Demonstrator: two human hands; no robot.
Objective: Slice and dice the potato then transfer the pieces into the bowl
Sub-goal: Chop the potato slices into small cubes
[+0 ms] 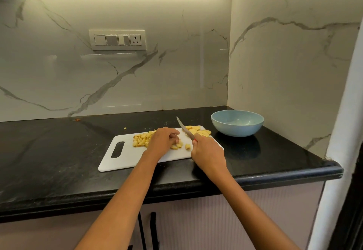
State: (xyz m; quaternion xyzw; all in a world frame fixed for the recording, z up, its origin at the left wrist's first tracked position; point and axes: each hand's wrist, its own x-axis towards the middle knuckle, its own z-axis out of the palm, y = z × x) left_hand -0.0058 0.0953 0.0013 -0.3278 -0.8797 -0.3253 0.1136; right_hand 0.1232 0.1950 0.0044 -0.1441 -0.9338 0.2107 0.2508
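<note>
Potato dice point(141, 139) fill the board point(125, 157), your left hand point(162, 139) curled over pieces, right hand point(208, 152) gripping the knife point(184, 128), bowl point(237, 122) just beside the board's right edge.

Black stone counter point(59, 151) carrying the whole setup.
A white cutting board point(121, 163) is lying flat near the front edge, a pale blue bowl point(237, 128) is sitting just beside its far right corner, and a stray potato bit point(125, 128) is resting alone behind the board, with an orange scrap point(77, 120) lying by the wall.
</note>
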